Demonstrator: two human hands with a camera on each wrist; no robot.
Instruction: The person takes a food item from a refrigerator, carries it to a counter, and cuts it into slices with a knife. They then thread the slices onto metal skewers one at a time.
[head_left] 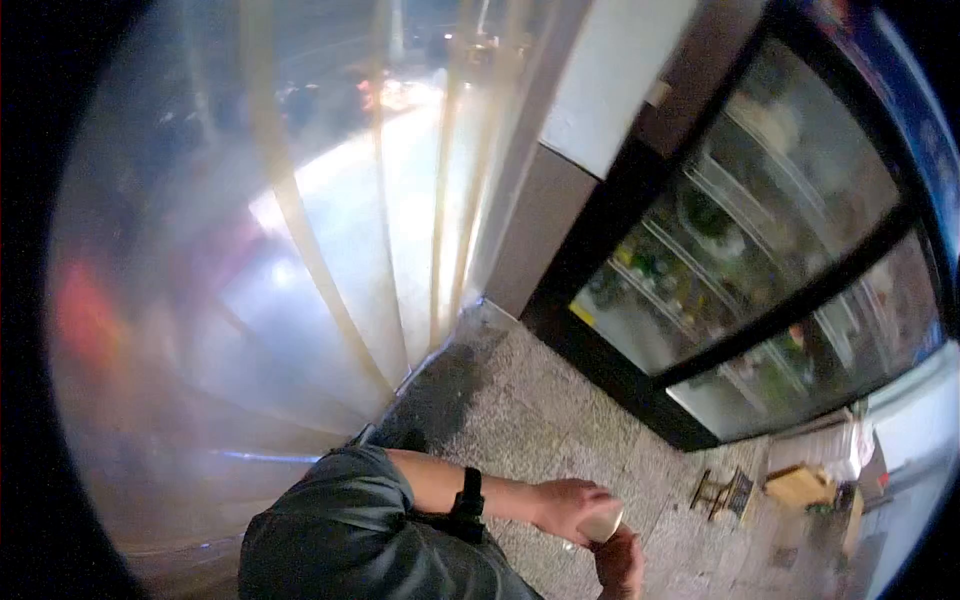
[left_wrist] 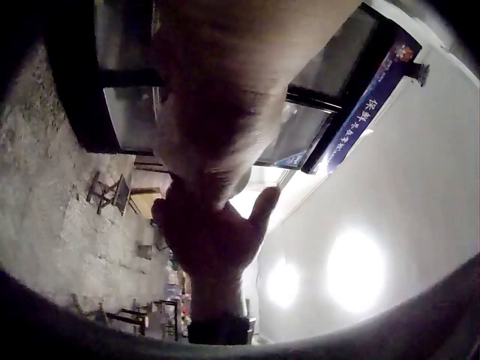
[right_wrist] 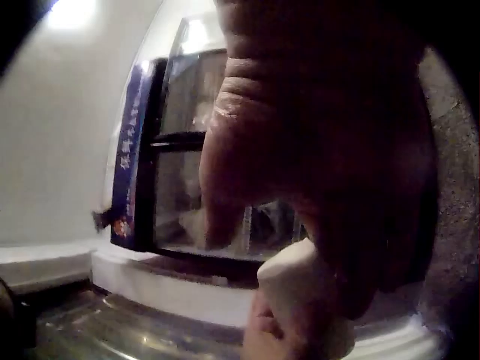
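Observation:
In the head view my left hand holds a pale, smooth, rounded block, its fingers over the near side. My right hand is close against the block from below. From the right wrist, the block shows between the fingers of my right hand and the fingertips of the left; the right thumb stands apart from it. The left wrist view has my left hand dark in front, overlapping the right hand, whose thumb is spread. There the block is mostly hidden.
A tall glass-door display fridge stands ahead to the right, with filled shelves. A translucent plastic curtain hangs on the left. On the tiled floor are a small folding stool and a cardboard box. A shiny metal surface lies low.

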